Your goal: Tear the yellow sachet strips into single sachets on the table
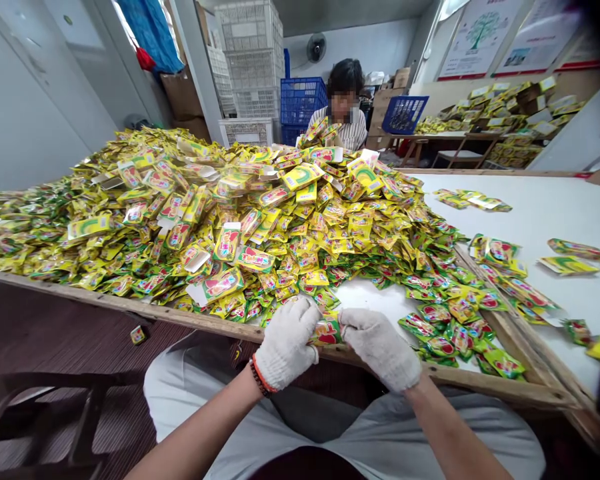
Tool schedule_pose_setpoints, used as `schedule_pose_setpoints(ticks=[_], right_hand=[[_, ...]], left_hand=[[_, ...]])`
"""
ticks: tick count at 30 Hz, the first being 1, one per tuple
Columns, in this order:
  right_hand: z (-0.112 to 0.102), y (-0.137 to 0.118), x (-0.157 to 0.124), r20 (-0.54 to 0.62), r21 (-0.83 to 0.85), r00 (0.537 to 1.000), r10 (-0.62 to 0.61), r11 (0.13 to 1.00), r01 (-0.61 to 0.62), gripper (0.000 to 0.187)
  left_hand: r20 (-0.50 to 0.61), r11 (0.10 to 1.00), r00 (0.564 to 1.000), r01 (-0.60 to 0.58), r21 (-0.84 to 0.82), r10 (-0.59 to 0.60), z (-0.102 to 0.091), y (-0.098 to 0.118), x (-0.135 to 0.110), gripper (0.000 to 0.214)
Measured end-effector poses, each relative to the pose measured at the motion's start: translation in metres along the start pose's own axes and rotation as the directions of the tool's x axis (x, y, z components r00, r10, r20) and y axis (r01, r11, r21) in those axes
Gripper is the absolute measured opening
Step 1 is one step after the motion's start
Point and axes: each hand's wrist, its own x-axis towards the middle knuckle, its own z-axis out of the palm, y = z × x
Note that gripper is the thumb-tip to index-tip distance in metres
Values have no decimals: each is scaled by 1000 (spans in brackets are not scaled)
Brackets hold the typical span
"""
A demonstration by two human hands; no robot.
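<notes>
Both of my hands wear white knit gloves. My left hand (287, 343) and my right hand (380, 348) are closed together on a small stack of yellow-green sachets (327, 331), held at the near wooden edge of the table (480, 379). Right behind my hands rises a huge heap of the same yellow and green sachets (220, 213), which covers most of the table top. A bare white patch of table (375, 300) lies just beyond my fingers.
A person sits at the far side of the heap (345, 107). Loose sachets (455, 327) lie to my right, more on the neighbouring white table (555, 213). White and blue crates (260, 73) stack at the back. One sachet (138, 335) lies on the floor.
</notes>
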Motion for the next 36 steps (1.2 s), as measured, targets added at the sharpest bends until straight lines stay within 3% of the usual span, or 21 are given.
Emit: schedule_pose_setpoints(ticks=[4, 8, 10, 12, 14, 16, 18, 20, 22, 24, 26, 28, 29, 30, 31, 33, 35, 36], right_hand=[[0, -2, -7, 183, 330, 968, 172, 917, -225, 40], [3, -5, -13, 274, 381, 949, 153, 889, -253, 33], [6, -4, -12, 221, 393, 961, 167, 887, -244, 38], [9, -1, -12, 146, 460, 970, 196, 854, -242, 38], [12, 2, -12, 127, 524, 969, 213, 815, -248, 37], [14, 7, -13, 129, 493, 971, 202, 836, -239, 36], [13, 12, -12, 61, 366, 982, 178, 912, -188, 35], [8, 18, -12, -43, 223, 992, 117, 969, -105, 31], [-1, 25, -11, -77, 151, 994, 75, 987, -63, 29], [-18, 34, -11, -128, 236, 986, 111, 969, -79, 28], [-39, 45, -9, -318, 513, 922, 220, 858, -27, 22], [-59, 53, -3, -492, 726, 800, 344, 669, 158, 20], [-65, 55, 2, -519, 766, 768, 375, 602, 224, 21], [-68, 56, 8, -509, 783, 773, 378, 577, 234, 23], [-67, 56, 16, -469, 776, 810, 353, 602, 188, 25], [-53, 51, 33, -326, 631, 908, 264, 775, 2, 28], [-29, 45, 52, -162, 241, 970, 182, 960, -141, 28], [-16, 43, 61, -124, 46, 980, 156, 987, -151, 28]], left_hand=[[4, 998, 998, 68, -13, -68, 0, 3, 3, 61], [-24, 992, 999, 38, -119, -42, 5, 6, 4, 61], [-75, 957, 996, 25, -289, -49, 5, 5, 4, 70], [-87, 852, 986, 76, -518, -140, 1, 3, 5, 72], [32, 648, 977, 165, -744, -212, -3, 0, 6, 57], [165, 421, 970, 227, -878, -180, -4, -2, 7, 40], [218, 317, 967, 249, -915, -131, -3, -2, 8, 34], [204, 372, 967, 248, -895, -153, 0, -1, 11, 34], [167, 476, 972, 226, -850, -164, 2, -3, 17, 36], [94, 588, 980, 182, -788, -177, 3, -8, 28, 36], [13, 719, 980, 153, -678, -196, 2, -19, 42, 29], [-58, 853, 978, 146, -501, -202, 2, -30, 60, 21], [-75, 906, 980, 139, -399, -183, 4, -35, 68, 17], [-76, 947, 985, 125, -295, -154, 7, -39, 77, 14], [-63, 974, 990, 108, -201, -123, 11, -41, 85, 16], [-25, 994, 996, 82, -71, -84, 20, -41, 99, 26], [-10, 996, 996, 87, -33, -87, 29, -38, 108, 23], [-18, 994, 995, 99, -42, -100, 32, -37, 110, 19]])
